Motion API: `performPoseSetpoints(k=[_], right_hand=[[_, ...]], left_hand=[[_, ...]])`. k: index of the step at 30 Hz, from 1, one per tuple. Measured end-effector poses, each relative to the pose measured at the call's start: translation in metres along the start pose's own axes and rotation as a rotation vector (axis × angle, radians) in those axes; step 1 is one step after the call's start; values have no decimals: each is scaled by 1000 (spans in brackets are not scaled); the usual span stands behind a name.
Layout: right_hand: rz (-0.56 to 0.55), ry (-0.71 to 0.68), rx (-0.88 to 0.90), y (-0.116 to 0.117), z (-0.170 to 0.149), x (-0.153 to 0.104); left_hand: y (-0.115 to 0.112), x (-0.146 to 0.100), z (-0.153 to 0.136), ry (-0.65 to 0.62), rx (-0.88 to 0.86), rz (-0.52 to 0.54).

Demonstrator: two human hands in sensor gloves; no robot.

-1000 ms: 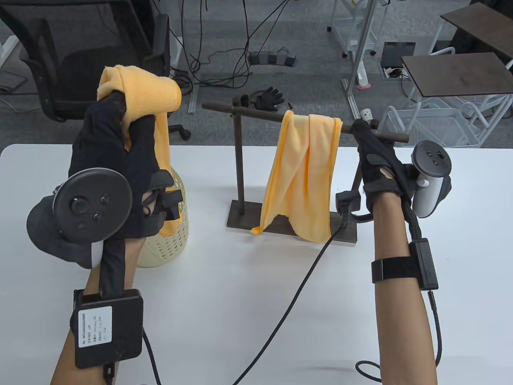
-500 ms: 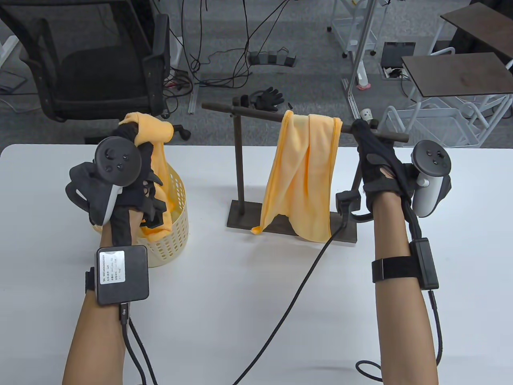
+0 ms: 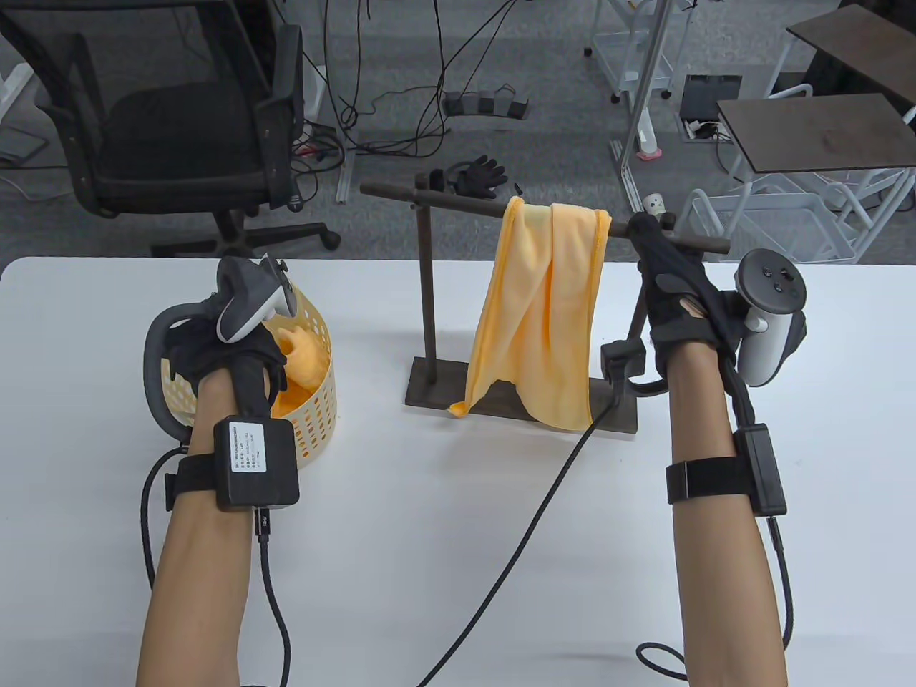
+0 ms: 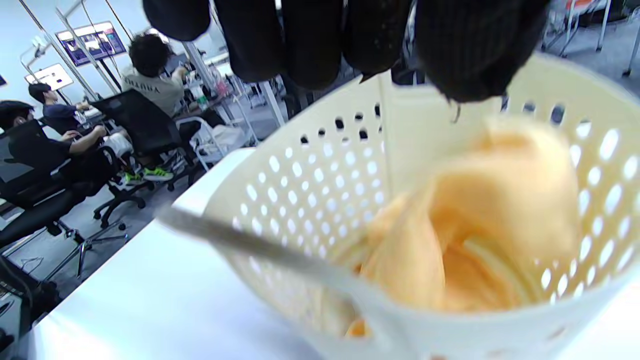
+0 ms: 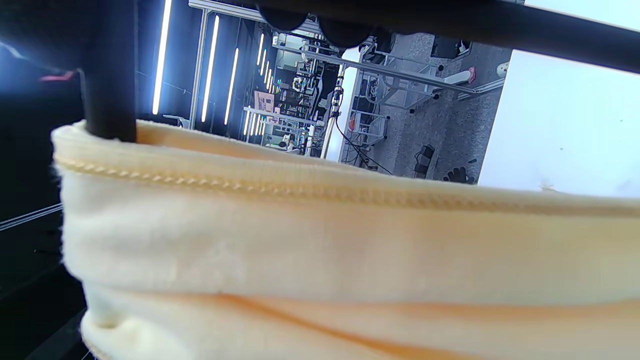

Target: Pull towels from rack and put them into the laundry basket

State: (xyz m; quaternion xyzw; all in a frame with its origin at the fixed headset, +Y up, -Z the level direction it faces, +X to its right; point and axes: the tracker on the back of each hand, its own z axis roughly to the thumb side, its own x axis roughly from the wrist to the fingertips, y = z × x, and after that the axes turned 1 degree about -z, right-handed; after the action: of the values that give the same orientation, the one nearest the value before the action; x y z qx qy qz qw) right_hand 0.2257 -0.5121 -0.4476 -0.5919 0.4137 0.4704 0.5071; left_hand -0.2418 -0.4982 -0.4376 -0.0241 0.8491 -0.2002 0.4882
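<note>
The left hand [image 3: 222, 351] hangs over the mouth of the laundry basket [image 3: 315, 429], its fingers [image 4: 310, 40] pointing down side by side and holding nothing — the left wrist view shows their tips just above the crumpled orange towel [image 3: 304, 358] that lies inside the basket, apart from it. The basket stands near the table's [image 3: 458, 544] left edge, toward the far side.

The right hand [image 3: 676, 286] reaches up to the right end of the rack's [image 3: 429, 286] top bar [image 3: 444, 200], its fingertips curled over the bar just right of the hanging towel [image 3: 540, 315]. From the right wrist view the fingertips [image 5: 340, 27] show over the dark bar, with the towel's stitched hem directly below them; whether they touch the cloth cannot be told.

This 2nd towel, also orange, drapes over the bar between the rack's 2 uprights, its folds falling to the flat base [image 3: 429, 390], where its lower corners rest. The rack stands at the middle of the table, toward the far edge, well apart from the basket. A black cable [image 3: 529, 515] runs from the right wrist across the table to the near edge.
</note>
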Motion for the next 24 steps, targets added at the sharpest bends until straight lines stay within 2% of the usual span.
performPoseSetpoints(k=[2, 4, 5, 11, 14, 19, 24], right_hand=[[2, 0, 0, 0, 0, 0], [4, 0, 0, 0, 0, 0], [5, 0, -1, 0, 0, 0], [13, 0, -4, 0, 0, 0], [15, -1, -6, -1, 0, 0], [15, 0, 0, 0, 0, 0], [22, -2, -1, 0, -1, 0]], left_hand=[[12, -14, 4, -34, -35, 88], [23, -31, 14, -123, -118, 206], [27, -37, 19, -165, -155, 224], [34, -79, 80, -557, -448, 241], [33, -94, 112, -684, -557, 233], [30, -112, 160, -799, -769, 216], [28, -124, 198, -732, -916, 282]])
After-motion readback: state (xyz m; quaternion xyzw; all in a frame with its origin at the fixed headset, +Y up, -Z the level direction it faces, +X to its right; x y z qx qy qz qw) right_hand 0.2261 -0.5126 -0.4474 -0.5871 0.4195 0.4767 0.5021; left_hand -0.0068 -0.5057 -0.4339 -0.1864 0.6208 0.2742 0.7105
